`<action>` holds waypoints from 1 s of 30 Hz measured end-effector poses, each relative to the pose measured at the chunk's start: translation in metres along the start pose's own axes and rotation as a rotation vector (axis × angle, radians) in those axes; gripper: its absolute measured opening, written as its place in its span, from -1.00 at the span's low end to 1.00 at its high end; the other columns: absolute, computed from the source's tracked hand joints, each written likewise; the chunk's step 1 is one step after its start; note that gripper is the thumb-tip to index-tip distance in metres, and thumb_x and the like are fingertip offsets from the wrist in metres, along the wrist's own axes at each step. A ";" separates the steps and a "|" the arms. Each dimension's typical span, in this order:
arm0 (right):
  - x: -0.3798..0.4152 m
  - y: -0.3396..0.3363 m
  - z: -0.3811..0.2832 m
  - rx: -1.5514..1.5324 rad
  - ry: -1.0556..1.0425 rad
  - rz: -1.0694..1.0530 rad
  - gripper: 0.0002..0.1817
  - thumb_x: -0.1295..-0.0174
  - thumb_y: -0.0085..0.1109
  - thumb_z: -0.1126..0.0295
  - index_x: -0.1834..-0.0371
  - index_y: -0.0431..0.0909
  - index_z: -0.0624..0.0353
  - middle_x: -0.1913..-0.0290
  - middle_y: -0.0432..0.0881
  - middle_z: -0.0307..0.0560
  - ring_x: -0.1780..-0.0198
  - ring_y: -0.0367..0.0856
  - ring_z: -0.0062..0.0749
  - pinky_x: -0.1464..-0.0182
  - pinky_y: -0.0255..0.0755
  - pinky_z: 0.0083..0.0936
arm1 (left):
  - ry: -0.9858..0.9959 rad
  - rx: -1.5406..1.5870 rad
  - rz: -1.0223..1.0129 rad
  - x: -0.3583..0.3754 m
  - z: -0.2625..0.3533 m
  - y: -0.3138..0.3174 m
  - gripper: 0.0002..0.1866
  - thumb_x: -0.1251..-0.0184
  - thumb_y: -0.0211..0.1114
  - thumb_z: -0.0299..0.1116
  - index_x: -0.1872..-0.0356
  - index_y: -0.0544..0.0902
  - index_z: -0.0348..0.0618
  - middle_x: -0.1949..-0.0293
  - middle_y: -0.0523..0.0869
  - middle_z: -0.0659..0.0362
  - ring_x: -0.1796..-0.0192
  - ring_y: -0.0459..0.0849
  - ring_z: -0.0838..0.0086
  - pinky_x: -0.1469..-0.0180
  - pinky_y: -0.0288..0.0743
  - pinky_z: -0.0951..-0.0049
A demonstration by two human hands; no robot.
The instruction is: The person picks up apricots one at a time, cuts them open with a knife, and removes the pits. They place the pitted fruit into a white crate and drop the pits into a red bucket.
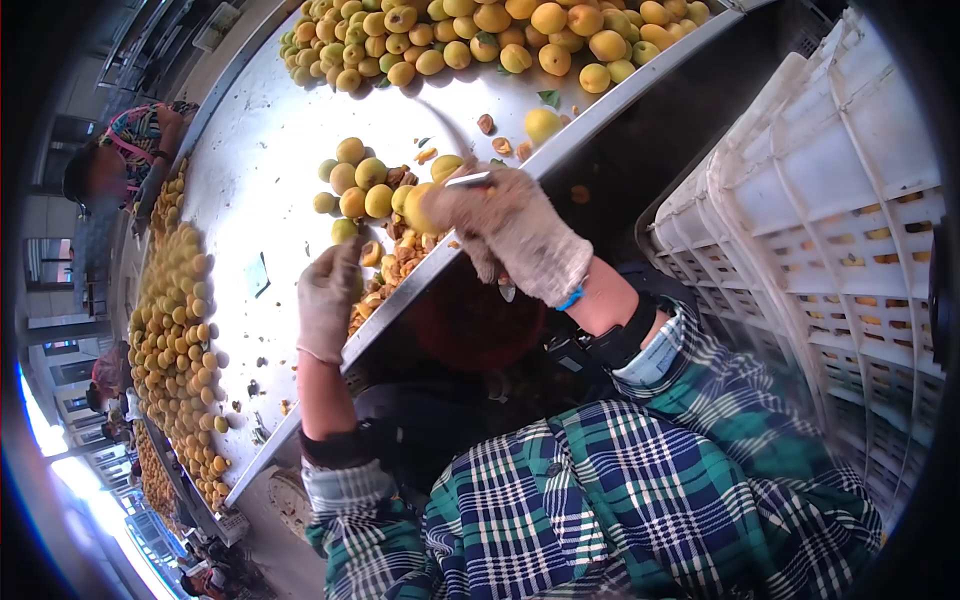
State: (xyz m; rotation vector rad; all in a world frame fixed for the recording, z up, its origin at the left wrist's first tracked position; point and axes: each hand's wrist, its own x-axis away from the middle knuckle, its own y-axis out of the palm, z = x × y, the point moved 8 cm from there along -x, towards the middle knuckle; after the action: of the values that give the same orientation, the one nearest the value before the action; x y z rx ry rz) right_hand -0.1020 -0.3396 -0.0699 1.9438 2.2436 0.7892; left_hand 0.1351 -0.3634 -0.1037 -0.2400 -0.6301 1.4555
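My right hand (510, 220), in a stained light work glove, is closed around a small knife; its short metal blade (468, 180) shows above the fingers. A yellow apricot (418, 208) is against the fingertips of that hand. Lower and to the left is my gloved left hand (330, 295), its fingers bent together; what they hold, if anything, is hidden. Just past its fingertips lies a whole apricot (344, 230). Cut apricot pieces (400, 262) are heaped between the hands along the table edge, beside a small group of whole apricots (370, 173).
A large pile of apricots (480, 30) covers the far end of the metal table (255, 180), with another pile (175, 340) along its left side. White plastic crates (800, 200) stand at the right. A raised metal rim (600, 115) edges the table. A person (125, 155) is across it.
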 end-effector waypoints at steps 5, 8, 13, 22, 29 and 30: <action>-0.014 -0.024 0.010 -0.343 0.033 0.059 -0.69 -0.21 0.26 0.19 0.52 0.49 0.18 0.71 0.40 -0.27 0.83 0.32 -0.58 0.77 0.23 -0.66 | -0.087 -0.629 0.220 -0.035 -0.019 -0.051 -0.24 -0.09 0.39 0.21 -0.04 0.59 -0.36 0.43 0.69 0.07 0.30 0.64 0.45 0.18 0.52 0.46; -0.012 -0.023 0.014 -0.329 0.094 0.074 -0.72 -0.19 0.28 0.20 0.49 0.51 0.17 0.70 0.40 -0.26 0.81 0.33 -0.57 0.76 0.25 -0.64 | -0.005 -0.611 0.063 -0.065 -0.020 -0.026 -0.17 -0.01 0.41 0.26 -0.12 0.56 -0.27 0.40 0.71 0.08 0.29 0.67 0.39 0.14 0.52 0.41; -0.011 -0.023 0.011 -0.285 0.103 0.111 -0.75 -0.15 0.32 0.22 0.40 0.55 0.16 0.66 0.44 -0.27 0.78 0.37 -0.60 0.74 0.28 -0.67 | -0.179 -0.623 -0.041 -0.068 -0.017 -0.015 -0.46 -0.07 0.47 0.02 0.13 0.70 -0.28 0.24 0.74 0.01 0.14 0.71 0.40 0.05 0.54 0.40; -0.013 -0.022 0.015 -0.256 0.111 0.088 -0.74 -0.17 0.32 0.23 0.40 0.56 0.20 0.66 0.46 -0.26 0.80 0.38 -0.59 0.75 0.29 -0.68 | 0.112 -0.305 -0.185 -0.105 -0.035 -0.042 -0.45 0.02 0.54 -0.33 -0.07 0.62 -0.26 -0.41 0.21 -0.11 -0.31 0.43 0.14 -0.21 0.50 0.30; -0.013 -0.030 0.008 -0.206 0.096 0.141 -0.70 -0.14 0.33 0.16 0.44 0.55 0.18 0.69 0.43 -0.27 0.80 0.37 -0.58 0.76 0.23 -0.67 | 0.127 -0.393 -0.246 -0.124 -0.027 -0.027 -0.40 0.00 0.54 -0.35 -0.12 0.57 -0.28 -0.20 0.46 -0.07 -0.13 0.57 0.29 -0.17 0.52 0.36; -0.014 -0.027 0.008 -0.197 0.092 0.137 -0.69 -0.14 0.32 0.15 0.45 0.55 0.17 0.69 0.43 -0.27 0.80 0.37 -0.58 0.75 0.23 -0.67 | 0.041 -0.254 -0.228 -0.118 -0.030 -0.030 -0.40 -0.02 0.53 -0.36 -0.14 0.55 -0.31 -0.13 0.53 -0.04 -0.07 0.61 0.33 -0.14 0.54 0.40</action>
State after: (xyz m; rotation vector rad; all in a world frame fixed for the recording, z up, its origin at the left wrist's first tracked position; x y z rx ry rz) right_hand -0.1211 -0.3520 -0.0922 2.0209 2.0059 1.0930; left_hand 0.1778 -0.4750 -0.1427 -0.3829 -0.7832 1.1484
